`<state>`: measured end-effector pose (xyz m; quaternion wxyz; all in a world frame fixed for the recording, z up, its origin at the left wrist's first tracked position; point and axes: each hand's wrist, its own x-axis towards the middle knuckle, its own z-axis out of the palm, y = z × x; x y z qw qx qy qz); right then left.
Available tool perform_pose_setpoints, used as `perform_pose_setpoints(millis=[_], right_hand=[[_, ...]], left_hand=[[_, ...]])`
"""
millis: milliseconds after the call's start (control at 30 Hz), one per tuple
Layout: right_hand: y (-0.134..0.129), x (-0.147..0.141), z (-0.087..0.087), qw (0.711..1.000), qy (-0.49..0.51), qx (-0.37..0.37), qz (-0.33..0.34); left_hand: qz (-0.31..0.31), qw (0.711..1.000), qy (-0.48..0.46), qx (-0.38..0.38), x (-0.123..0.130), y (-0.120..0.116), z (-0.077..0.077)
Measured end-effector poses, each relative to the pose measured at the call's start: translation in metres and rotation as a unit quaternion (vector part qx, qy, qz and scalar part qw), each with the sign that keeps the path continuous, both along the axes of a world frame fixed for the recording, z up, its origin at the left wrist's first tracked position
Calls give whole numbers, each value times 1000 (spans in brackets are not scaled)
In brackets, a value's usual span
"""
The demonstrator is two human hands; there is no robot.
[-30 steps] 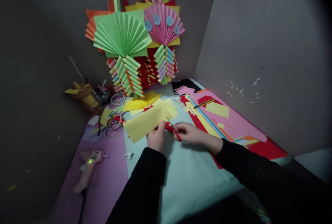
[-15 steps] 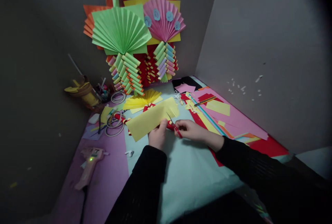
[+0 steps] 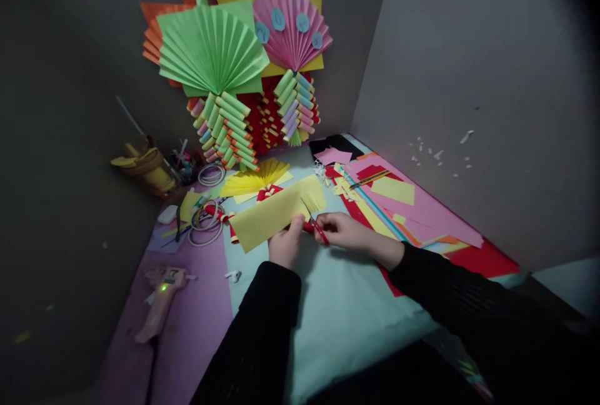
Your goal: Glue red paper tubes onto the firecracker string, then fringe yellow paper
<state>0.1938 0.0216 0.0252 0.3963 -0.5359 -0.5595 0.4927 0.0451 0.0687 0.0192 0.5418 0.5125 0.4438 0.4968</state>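
My left hand is closed on the lower edge of a yellow paper sheet, which tilts up to the right above the table. Narrow slits fringe the sheet's right end. A pair of red-handled scissors sits in my right hand, fingers curled through the handles. Its blades lie against the sheet near the slits; whether they are apart is hard to make out. Behind the sheet lie a pleated yellow paper fan and red paper rolls with yellow ends, partly hidden.
Finished green and pink paper fans hang at the back wall. A pink glue gun with a lit green light and a white earbud lie at left. Tape rings stand behind them. Coloured paper covers the right side.
The view has shifted slightly, so the hanging fans appear a little further left and higher. Both hands keep hold of the paper and scissors in nearly the same place.
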Motion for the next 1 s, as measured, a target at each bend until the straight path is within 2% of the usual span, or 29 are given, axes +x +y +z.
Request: perform_pose_setpoints(millis=[167, 467, 733, 867, 1000], right_hand=[[2, -1, 3, 1000, -5, -9, -7], [4, 1, 1, 999, 10, -26, -22], [3, 3, 7, 999, -5, -34, 1], [4, 7, 7, 999, -19, -9, 33], [2, 6, 6, 997, -45, -20, 65]], left_hand=[[12, 1000, 5, -3, 1, 2, -3], [-4, 1000, -4, 1, 1, 1, -3], [-29, 999, 1, 14, 1, 3, -9], [-9, 1000, -12, -22, 2, 5, -7], [31, 995, -67, -69, 1, 10, -4]])
